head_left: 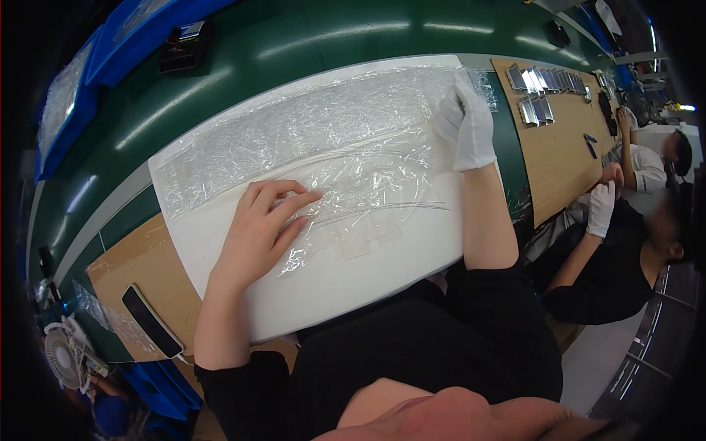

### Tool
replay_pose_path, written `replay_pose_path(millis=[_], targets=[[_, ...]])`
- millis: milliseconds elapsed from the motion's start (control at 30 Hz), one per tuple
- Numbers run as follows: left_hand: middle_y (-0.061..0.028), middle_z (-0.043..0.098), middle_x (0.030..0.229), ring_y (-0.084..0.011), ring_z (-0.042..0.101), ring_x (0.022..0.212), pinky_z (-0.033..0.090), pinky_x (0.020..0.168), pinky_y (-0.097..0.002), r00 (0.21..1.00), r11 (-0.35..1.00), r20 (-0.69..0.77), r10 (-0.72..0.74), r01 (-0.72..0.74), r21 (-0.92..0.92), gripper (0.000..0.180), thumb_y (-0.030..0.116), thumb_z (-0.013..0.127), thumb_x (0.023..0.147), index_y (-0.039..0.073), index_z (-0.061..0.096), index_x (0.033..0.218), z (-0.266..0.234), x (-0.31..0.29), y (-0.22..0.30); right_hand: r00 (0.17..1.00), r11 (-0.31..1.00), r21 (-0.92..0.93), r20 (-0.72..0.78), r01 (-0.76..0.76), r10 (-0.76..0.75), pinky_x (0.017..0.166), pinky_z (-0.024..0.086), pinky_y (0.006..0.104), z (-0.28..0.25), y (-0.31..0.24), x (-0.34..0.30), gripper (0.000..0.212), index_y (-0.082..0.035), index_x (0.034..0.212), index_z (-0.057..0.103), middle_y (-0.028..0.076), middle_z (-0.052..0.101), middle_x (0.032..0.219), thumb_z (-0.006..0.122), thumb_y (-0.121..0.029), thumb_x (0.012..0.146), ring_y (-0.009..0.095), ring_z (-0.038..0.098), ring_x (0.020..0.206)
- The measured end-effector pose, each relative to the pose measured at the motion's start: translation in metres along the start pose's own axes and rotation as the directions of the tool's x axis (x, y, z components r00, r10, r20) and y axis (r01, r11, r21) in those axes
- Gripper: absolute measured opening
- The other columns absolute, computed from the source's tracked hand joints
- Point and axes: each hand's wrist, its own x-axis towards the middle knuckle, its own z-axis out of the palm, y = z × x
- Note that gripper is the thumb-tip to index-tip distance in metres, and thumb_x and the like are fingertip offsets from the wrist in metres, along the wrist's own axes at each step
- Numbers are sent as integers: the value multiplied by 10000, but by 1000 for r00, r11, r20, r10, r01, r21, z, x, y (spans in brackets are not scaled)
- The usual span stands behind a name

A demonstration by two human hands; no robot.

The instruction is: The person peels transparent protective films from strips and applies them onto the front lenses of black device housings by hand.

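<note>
A white sheet lies before me on the bench. Along its far half stretches a wide layer of clear, crinkled plastic film. Nearer to me is a smaller crumpled piece of clear plastic, with several thin wire-like strands lying along it. My left hand, bare, rests at the near plastic's left end, fingers curved and apart. At the sheet's right end, my right hand wears a white glove. Its fingers are closed together beside the film's end; what they pinch, if anything, is hidden.
Brown cardboard on the right carries rows of shiny metal pieces and blue-handled pliers. A phone lies at left on more cardboard. Blue bins stand far left. Co-workers sit at right, one wearing a white glove.
</note>
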Motion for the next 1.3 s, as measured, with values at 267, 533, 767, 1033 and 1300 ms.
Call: replay_pose_path(millis=[267, 533, 767, 1033, 1300], targets=[[-48, 619, 1230, -229, 552, 1102, 476, 957, -330, 999, 999, -35, 34, -33, 36, 329, 81, 682, 923, 151, 694, 1244, -1, 0, 0, 999, 997, -69, 37, 20, -17, 440, 234, 227, 3, 8, 0, 388, -160, 658, 499, -49, 413, 563, 583, -283, 1016, 57, 316, 474], [-74, 637, 1345, -251, 629, 1194, 506, 986, -346, 897, 988, -441, -20, 86, 131, 372, 62, 668, 913, 115, 650, 1281, -47, 34, -27, 992, 990, -104, -63, 99, -106, 448, 221, 220, -4, 6, 5, 376, -168, 678, 504, -62, 392, 570, 542, -280, 1035, 52, 300, 483], [-80, 488, 1507, -337, 547, 1297, 489, 1046, -431, 735, 770, -634, -240, 542, 336, 500, 173, 656, 949, 165, 531, 1432, -98, 69, -189, 984, 987, -100, -109, 128, -138, 428, 178, 225, 0, 8, 7, 414, -187, 656, 467, -75, 336, 536, 493, -290, 1056, 49, 254, 451], [-104, 513, 1442, -375, 549, 1228, 491, 1029, -447, 625, 719, -726, -285, 641, 270, 486, 166, 647, 941, 200, 547, 1415, -90, 72, -199, 997, 998, -17, -49, 55, -56, 462, 227, 214, -18, 11, 10, 373, -173, 678, 496, -62, 395, 584, 537, -286, 1030, 50, 302, 496], [-110, 566, 1359, -322, 578, 1152, 447, 1051, -441, 618, 651, -744, -254, 678, 341, 444, 134, 616, 942, 269, 587, 1364, -96, 55, -232, 992, 1000, 1, -130, 6, -6, 404, 181, 241, -4, 6, 5, 471, -181, 609, 432, -59, 334, 526, 469, -285, 1067, 68, 229, 421]])
